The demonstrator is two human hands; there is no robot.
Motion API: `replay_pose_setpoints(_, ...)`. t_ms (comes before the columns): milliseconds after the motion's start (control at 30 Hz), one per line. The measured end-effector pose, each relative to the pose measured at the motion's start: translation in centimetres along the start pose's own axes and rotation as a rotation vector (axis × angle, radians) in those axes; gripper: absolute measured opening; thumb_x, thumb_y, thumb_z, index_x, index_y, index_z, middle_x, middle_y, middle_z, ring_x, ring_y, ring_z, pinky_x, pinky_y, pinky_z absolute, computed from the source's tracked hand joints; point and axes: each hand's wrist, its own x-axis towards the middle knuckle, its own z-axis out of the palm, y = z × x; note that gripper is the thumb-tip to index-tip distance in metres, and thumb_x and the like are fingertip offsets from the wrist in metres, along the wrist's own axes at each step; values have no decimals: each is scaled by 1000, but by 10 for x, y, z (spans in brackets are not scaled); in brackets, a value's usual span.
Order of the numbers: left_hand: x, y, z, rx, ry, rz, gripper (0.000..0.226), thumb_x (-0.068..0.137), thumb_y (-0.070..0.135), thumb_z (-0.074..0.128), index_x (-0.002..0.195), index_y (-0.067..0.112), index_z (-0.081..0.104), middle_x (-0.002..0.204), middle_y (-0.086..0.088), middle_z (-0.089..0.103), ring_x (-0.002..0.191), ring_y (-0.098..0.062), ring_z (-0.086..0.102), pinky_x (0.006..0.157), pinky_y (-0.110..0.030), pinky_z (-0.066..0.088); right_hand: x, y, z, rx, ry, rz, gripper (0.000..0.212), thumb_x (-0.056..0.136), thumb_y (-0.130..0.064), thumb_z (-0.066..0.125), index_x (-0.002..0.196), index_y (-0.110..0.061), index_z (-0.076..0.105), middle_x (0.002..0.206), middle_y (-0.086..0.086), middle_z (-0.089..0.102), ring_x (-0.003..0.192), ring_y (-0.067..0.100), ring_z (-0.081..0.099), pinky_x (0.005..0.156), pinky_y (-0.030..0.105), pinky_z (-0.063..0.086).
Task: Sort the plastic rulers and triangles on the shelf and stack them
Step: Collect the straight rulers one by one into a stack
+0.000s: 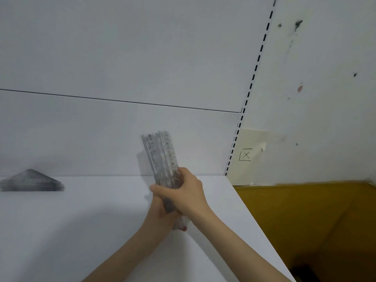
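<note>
Both hands held one bundle of rulers [160,155] above the shelf [81,231], near its right edge. The left hand [157,210] gripped the lower end from beneath. The right hand [187,190] wrapped round the bundle just above it, thumb across the front. The rulers stood nearly upright, tilted a little left, their top ends fanned, uneven and blurred. My read was that they were being squared up before going down as a stack.

The risk lay there: smooth plastic strips, gripped only low down, could slide past each other or splay at the free end, and a loosened grip might spill some. So close to the edge, a dropped ruler could go over onto the brown surface [305,220] below. Set down uneven, the stack would probably lean or slump.

Further left, well apart, the triangles [30,181] lay in a dark pile on the shelf, by the back panel [122,58]. Only that panel and the right edge hemmed the rulers in. Behind rose a slotted upright [254,74] and a marked wall [325,98] with a boxed X [245,154]
</note>
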Motion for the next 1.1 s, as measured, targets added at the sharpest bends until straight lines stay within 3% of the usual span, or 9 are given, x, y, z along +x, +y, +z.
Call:
replay_pose_setpoints(100, -4, 8, 8, -125, 33, -20, 40, 97, -10, 37, 118, 24, 42, 100, -3, 58, 61, -12, 61, 40, -25, 47, 5, -7, 5, -17, 58, -5, 49, 66, -39, 83, 104, -18, 60, 100, -5, 65, 88, 6, 61, 60, 10, 43)
replay_pose_setpoints(200, -6, 13, 11, -218, 66, -78, 15, 103, 18, 36, 103, 23, 50, 79, 9, 63, 67, -8, 61, 51, -32, 49, 5, -11, 8, -76, 39, -52, 33, 71, -35, 79, 90, -15, 61, 87, -5, 63, 77, 9, 59, 57, 15, 42)
replay_pose_setpoints(333, -8, 14, 21, -335, 22, -130, 31, 105, 30, 23, 89, 20, 48, 65, -2, 60, 58, -17, 61, 50, -31, 44, 3, -8, 5, -146, 27, -139, 22, 75, -28, 73, 69, -21, 53, 66, -9, 53, 59, 6, 48, 49, 14, 37)
replay_pose_setpoints(400, -9, 6, 16, -148, 30, -56, 19, 103, 9, 34, 103, 23, 47, 87, 2, 57, 70, -4, 62, 54, -28, 50, 3, -6, -1, -189, 17, -172, 28, 75, -27, 73, 61, -23, 48, 59, -10, 48, 54, 6, 43, 48, 17, 34)
replay_pose_setpoints(467, -7, -1, 4, 232, -88, 49, 40, 90, 16, 62, 123, 25, 40, 109, 15, 54, 88, 6, 59, 72, -15, 50, 5, -6, -12, -260, -9, -199, 32, 73, -25, 74, 57, -21, 46, 54, -8, 44, 50, 7, 40, 46, 19, 32)
replay_pose_setpoints(600, 7, 30, -29, 926, -138, -99, 78, 72, 43, 77, 136, 18, 42, 133, 3, 50, 113, -9, 52, 88, -17, 40, 23, -10, -47, -573, -111, -228, 41, 71, -24, 75, 53, -18, 38, 51, -5, 38, 47, 9, 35, 43, 21, 25)
replay_pose_setpoints(767, 15, 65, -75, 1269, 17, 29, 98, 70, 38, 79, 146, 20, 21, 146, 1, 30, 134, -17, 25, 103, -31, 34, 44, -4, -51, -971, -398, -231, 38, 69, -21, 77, 56, -17, 41, 58, -2, 43, 61, 21, 45, 47, 27, 30)
replay_pose_setpoints(967, 30, 47, -73, 1587, -314, -98, 84, 67, 47, 77, 138, 27, 37, 138, 9, 39, 126, -13, 38, 99, -34, 37, 54, 14, -12, -1039, -611, -271, 27, 64, -24, 82, 66, -17, 56, 60, -2, 50, 63, 21, 52, 57, 28, 42)
replay_pose_setpoints(1100, 44, 40, -81, 1541, -377, -128, 37, 64, 36, 78, 93, 24, 57, 88, 5, 53, 85, -16, 55, 66, -28, 42, 62, 10, -7, -1109, -624, -305, 28, 64, -29, 82, 74, -15, 60, 64, -1, 51, 70, 21, 53, 58, 31, 42)
